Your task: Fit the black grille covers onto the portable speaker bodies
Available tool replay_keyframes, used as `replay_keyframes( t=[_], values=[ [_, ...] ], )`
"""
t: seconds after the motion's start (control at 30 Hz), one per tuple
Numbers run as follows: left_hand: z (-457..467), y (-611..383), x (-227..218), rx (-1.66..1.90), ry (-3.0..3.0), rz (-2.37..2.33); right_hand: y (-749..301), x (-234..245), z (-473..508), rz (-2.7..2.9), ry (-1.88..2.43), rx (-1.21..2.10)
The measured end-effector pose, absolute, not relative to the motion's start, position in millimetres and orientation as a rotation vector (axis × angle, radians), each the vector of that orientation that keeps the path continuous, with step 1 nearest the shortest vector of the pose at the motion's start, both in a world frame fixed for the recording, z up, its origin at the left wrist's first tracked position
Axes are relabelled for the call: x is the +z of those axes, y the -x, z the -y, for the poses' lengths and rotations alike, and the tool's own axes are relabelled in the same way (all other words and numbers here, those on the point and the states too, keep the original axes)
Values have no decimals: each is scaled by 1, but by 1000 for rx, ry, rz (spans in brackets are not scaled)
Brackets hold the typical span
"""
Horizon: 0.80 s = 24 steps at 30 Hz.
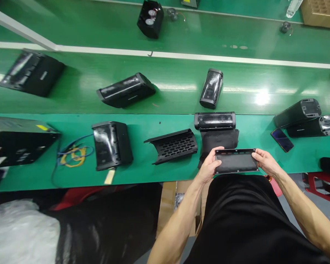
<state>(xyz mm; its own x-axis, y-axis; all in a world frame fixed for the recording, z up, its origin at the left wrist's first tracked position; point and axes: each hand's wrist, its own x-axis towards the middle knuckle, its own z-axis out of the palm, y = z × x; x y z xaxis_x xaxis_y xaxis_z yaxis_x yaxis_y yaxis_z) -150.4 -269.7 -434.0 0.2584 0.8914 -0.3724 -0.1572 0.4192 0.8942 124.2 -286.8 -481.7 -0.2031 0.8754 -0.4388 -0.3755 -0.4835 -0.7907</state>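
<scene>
A flat black rectangular panel [236,161] with a raised rim and small fixing points along its edges is held level at the bench's front edge. My left hand [210,165] grips its left end, thumb on top. At the opposite end, my right hand [265,161] pinches the upper right corner. Just beyond the panel lies a black sheet [218,141], partly hidden by it. A black housing with a perforated front [215,121] rests at the sheet's far edge. To the left is a curved black slotted cover [176,146], lying with its hollow side up.
On the green bench [143,174] stand a black speaker-like unit [112,145] and coiled yellow cable [74,157] at left. A phone [282,140] lies right, near black cylindrical housings [297,113]. More units sit on the raised shelf [176,99]. A red stool [324,187] stands below right.
</scene>
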Motion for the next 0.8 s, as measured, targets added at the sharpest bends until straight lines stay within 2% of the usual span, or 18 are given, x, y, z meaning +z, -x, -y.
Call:
replay_keyframes(
  t=[0.8],
  values=[
    [269, 153, -444, 745, -800, -965, -131, -480, 270, 701, 1160, 1809]
  ],
)
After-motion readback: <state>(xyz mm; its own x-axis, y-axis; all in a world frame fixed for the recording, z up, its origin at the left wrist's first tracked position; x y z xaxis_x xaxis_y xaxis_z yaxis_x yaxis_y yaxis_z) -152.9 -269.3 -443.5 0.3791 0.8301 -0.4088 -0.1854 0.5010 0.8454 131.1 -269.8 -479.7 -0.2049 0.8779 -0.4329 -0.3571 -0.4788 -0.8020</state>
